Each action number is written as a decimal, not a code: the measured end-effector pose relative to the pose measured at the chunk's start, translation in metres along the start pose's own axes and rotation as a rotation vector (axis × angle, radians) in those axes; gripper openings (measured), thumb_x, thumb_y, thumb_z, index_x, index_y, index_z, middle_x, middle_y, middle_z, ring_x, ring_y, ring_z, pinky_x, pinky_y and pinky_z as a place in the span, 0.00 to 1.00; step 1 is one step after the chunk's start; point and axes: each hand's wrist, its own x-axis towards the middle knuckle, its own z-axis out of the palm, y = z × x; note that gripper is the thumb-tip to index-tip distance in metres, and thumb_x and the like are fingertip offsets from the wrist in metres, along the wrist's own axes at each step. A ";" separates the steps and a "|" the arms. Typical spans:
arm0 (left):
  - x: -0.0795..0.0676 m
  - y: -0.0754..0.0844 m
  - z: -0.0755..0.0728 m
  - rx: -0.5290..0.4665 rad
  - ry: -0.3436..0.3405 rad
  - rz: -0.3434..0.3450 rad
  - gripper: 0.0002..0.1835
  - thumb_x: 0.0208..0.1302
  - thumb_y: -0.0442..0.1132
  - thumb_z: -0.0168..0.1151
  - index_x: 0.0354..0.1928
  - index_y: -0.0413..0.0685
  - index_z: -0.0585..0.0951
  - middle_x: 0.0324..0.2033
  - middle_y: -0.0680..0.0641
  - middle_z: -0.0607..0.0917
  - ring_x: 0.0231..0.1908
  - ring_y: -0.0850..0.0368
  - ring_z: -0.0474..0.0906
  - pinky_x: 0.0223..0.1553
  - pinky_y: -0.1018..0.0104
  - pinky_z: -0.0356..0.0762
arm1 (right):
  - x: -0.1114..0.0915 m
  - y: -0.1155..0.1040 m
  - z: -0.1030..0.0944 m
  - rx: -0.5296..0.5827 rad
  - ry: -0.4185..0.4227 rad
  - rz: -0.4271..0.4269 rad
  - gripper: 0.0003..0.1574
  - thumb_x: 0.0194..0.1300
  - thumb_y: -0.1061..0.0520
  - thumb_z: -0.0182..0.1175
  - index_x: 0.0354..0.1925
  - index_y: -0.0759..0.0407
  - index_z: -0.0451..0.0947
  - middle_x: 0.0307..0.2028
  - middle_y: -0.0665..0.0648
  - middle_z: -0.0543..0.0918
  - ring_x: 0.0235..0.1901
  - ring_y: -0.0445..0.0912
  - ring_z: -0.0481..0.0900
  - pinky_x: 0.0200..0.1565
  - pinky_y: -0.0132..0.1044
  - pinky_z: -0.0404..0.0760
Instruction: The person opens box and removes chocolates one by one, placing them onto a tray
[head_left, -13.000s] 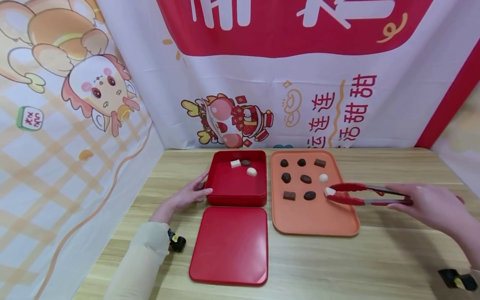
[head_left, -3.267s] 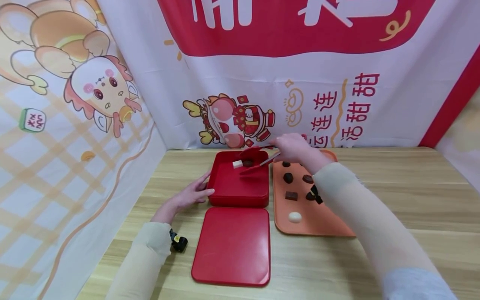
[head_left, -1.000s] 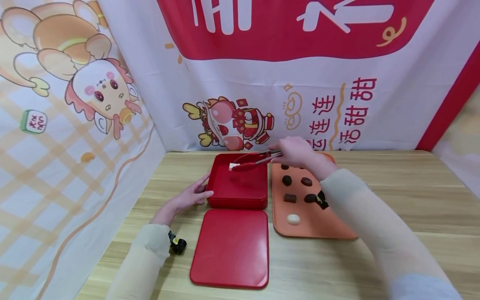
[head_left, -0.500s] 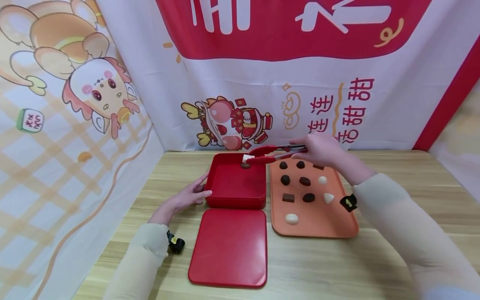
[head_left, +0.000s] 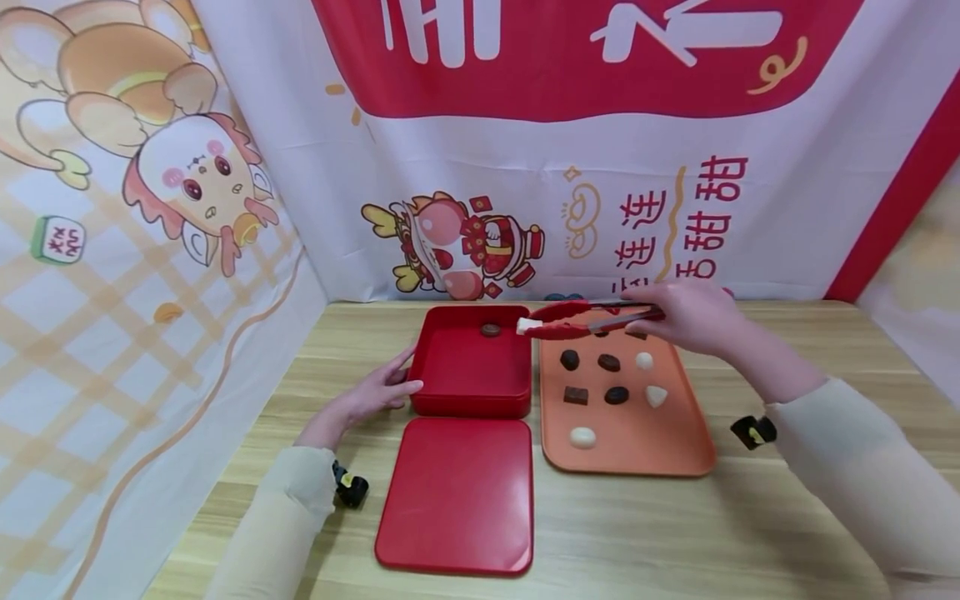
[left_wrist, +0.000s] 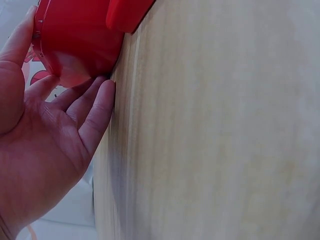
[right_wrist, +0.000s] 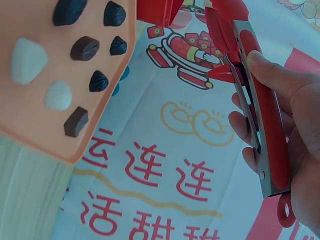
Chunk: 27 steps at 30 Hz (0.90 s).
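My right hand (head_left: pixel 686 317) grips red-tipped metal tongs (right_wrist: pixel 262 110). Between their tips is a small white square chocolate (head_left: pixel 528 326), held over the right rim of the open red box (head_left: pixel 474 403). A brown oval chocolate (head_left: pixel 490 330) lies inside the box near its back wall. My left hand (head_left: pixel 371 393) rests against the left side of the box; in the left wrist view its fairly straight fingers (left_wrist: pixel 97 117) touch the box wall. To the right is an orange tray (head_left: pixel 637 461) bearing rows of dark and white chocolates, with a white oval chocolate (head_left: pixel 582 437) near its front.
A red square lid (head_left: pixel 455 496) lies flat on the wooden table (head_left: pixel 615 542) in front of the box. Behind box and tray hangs a printed white cloth (head_left: pixel 300 167), close to the table's back edge. Another printed cloth (head_left: pixel 112 333) covers the left side.
The white oval chocolate has gone from the box to the tray's front. Within the last second, the tongs have lifted the white square from the box and moved right. The left hand stays put.
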 end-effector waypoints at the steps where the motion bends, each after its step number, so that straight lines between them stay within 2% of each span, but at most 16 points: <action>1: 0.000 0.000 0.000 -0.003 0.001 -0.001 0.43 0.72 0.43 0.56 0.78 0.58 0.41 0.71 0.29 0.53 0.66 0.35 0.60 0.58 0.44 0.69 | -0.004 0.000 -0.001 -0.004 -0.004 0.001 0.31 0.57 0.49 0.72 0.57 0.58 0.80 0.34 0.56 0.85 0.24 0.44 0.75 0.23 0.37 0.73; 3: 0.000 -0.001 -0.001 -0.009 -0.003 -0.003 0.43 0.72 0.43 0.57 0.78 0.58 0.41 0.71 0.29 0.53 0.66 0.35 0.59 0.58 0.44 0.69 | -0.012 0.002 -0.003 -0.011 -0.005 0.002 0.31 0.57 0.49 0.72 0.57 0.58 0.80 0.33 0.56 0.84 0.23 0.44 0.74 0.22 0.37 0.71; 6: 0.001 -0.001 -0.001 -0.018 -0.009 -0.005 0.43 0.72 0.43 0.57 0.78 0.58 0.41 0.71 0.28 0.53 0.66 0.35 0.59 0.58 0.45 0.69 | -0.024 0.005 -0.005 -0.033 0.010 -0.002 0.31 0.57 0.49 0.72 0.58 0.56 0.80 0.39 0.59 0.85 0.25 0.44 0.77 0.24 0.37 0.73; 10: 0.001 -0.002 -0.001 -0.015 -0.009 -0.007 0.43 0.72 0.43 0.57 0.78 0.58 0.41 0.70 0.27 0.53 0.66 0.35 0.60 0.58 0.45 0.69 | -0.041 0.010 -0.004 -0.035 0.018 0.013 0.33 0.56 0.48 0.72 0.60 0.53 0.79 0.41 0.59 0.85 0.28 0.45 0.78 0.26 0.38 0.75; 15: 0.000 0.000 -0.001 -0.019 -0.009 -0.009 0.43 0.72 0.43 0.57 0.78 0.59 0.41 0.70 0.28 0.53 0.66 0.35 0.60 0.58 0.45 0.69 | -0.063 0.014 -0.002 -0.002 0.009 0.033 0.34 0.54 0.49 0.74 0.59 0.54 0.79 0.37 0.56 0.86 0.30 0.45 0.81 0.25 0.38 0.76; 19: 0.000 0.000 -0.002 -0.012 -0.002 -0.006 0.43 0.72 0.44 0.57 0.78 0.60 0.41 0.71 0.28 0.53 0.66 0.35 0.59 0.58 0.44 0.69 | -0.078 0.019 0.004 0.014 0.032 0.023 0.32 0.52 0.51 0.75 0.55 0.58 0.81 0.31 0.49 0.85 0.26 0.40 0.79 0.27 0.40 0.78; 27: 0.001 -0.002 -0.002 -0.007 0.003 -0.010 0.44 0.71 0.44 0.58 0.78 0.58 0.42 0.70 0.29 0.55 0.66 0.36 0.61 0.57 0.46 0.71 | -0.105 0.027 0.011 0.030 0.074 0.023 0.31 0.49 0.50 0.77 0.52 0.55 0.83 0.30 0.44 0.83 0.25 0.37 0.75 0.25 0.36 0.75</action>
